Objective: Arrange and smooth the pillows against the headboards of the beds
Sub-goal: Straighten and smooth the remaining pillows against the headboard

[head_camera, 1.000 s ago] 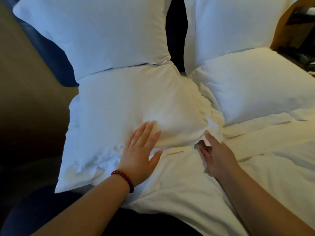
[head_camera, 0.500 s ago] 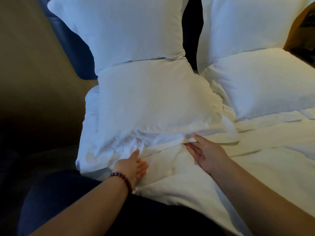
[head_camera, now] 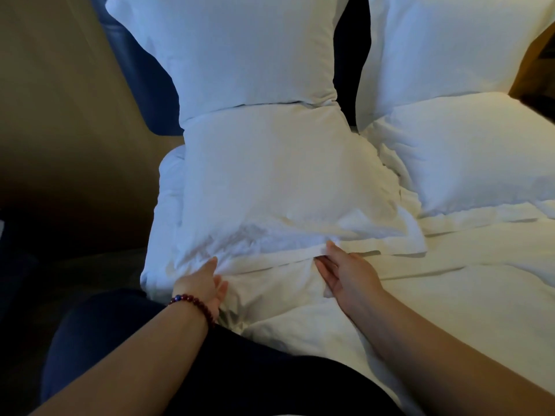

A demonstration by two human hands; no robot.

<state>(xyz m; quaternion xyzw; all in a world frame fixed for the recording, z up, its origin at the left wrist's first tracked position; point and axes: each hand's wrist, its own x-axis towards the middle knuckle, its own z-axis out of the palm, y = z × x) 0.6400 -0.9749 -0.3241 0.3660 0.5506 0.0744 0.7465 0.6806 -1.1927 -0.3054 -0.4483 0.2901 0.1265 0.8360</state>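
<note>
A bed (head_camera: 450, 310) made up in white, lightly creased linen fills most of the view. A dark blue padded headboard (head_camera: 144, 85) rises at its far end, and a plain tan wall (head_camera: 60, 115) runs along the left side in dim light.

There are four white pillows and two bare hands. Two pillows stand upright against the headboard: the back left pillow (head_camera: 240, 49) and the back right pillow (head_camera: 450, 46), with a dark gap between them. Two more lie flat on the bed in front of them. The front left pillow (head_camera: 270, 169) touches the lower edge of the upright one behind it. The front right pillow (head_camera: 468, 151) lies just beside it, and their inner corners nearly meet.

Both hands are at the near, crumpled edge of the front left pillow, which stretches away from them toward the headboard. The left hand (head_camera: 201, 285), with a bracelet (head_camera: 192, 303) of dark red beads on its wrist, is at the left part of that edge. Its fingers are straight and close together against the fabric, and its thumb is raised to the rumpled hem. The right hand (head_camera: 348, 274) is at the middle of the edge, palm turned inward. It pinches the loose hem, thumb on top of the fold and fingers beneath it.
</note>
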